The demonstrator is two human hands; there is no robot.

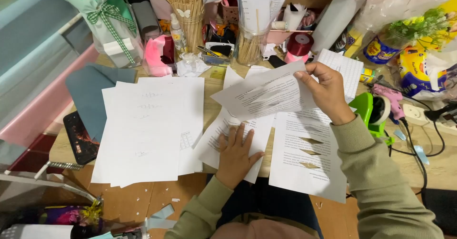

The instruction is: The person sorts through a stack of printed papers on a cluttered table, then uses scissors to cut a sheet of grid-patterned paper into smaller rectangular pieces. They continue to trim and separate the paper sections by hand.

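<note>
My right hand (327, 91) pinches the upper right edge of a printed white sheet (264, 96) and holds it lifted, tilted above the wooden table. The sheet has leaf-shaped cut-outs in its middle. My left hand (235, 153) lies flat, fingers spread, on another printed sheet (216, 136) below it. To the right lies a third printed sheet (304, 158) with several leaf-shaped holes showing the wood. A stack of white sheets (147, 129), turned face down, lies at the left.
A black phone (79, 137) and a grey-blue paper (90, 94) lie at the left edge. A green tape dispenser (372, 109), a pink glue gun (390, 96) and cables are at the right. Jars of wooden sticks (188, 10), a red ribbon spool (299, 45) and clutter crowd the back.
</note>
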